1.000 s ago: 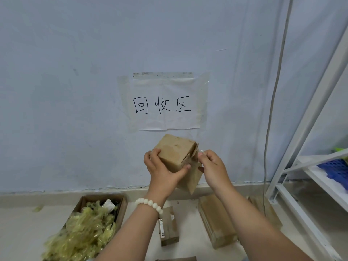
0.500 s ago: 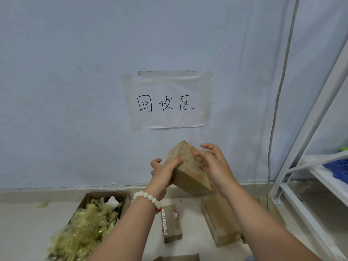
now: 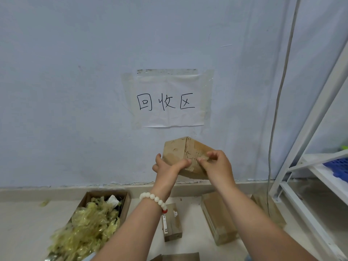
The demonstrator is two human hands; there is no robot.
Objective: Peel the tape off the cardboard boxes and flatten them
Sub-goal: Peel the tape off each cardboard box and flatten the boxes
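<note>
The left hand [image 3: 167,167] gripped the cardboard box [image 3: 176,151] from below, holding it up before the wall [image 3: 75,91], well above the floor [image 3: 22,223], apparently steadying it while the right hand [image 3: 217,166] pinched its tape [image 3: 201,159] between curled fingers [image 3: 211,153] for peeling.

A pale blue-grey wall [image 3: 75,91] carries a white paper sign [image 3: 169,117] handwritten with three black characters, fixed near its middle under clear film, above a beige skirting [image 3: 56,191] and a light floor [image 3: 22,223]. At the wall's right edge a thin grey cable [image 3: 282,81] runs down beside a white metal shelving rack [image 3: 320,102], whose shelf holds a blue perforated tray [image 3: 337,164]. The light is soft and even.
</note>
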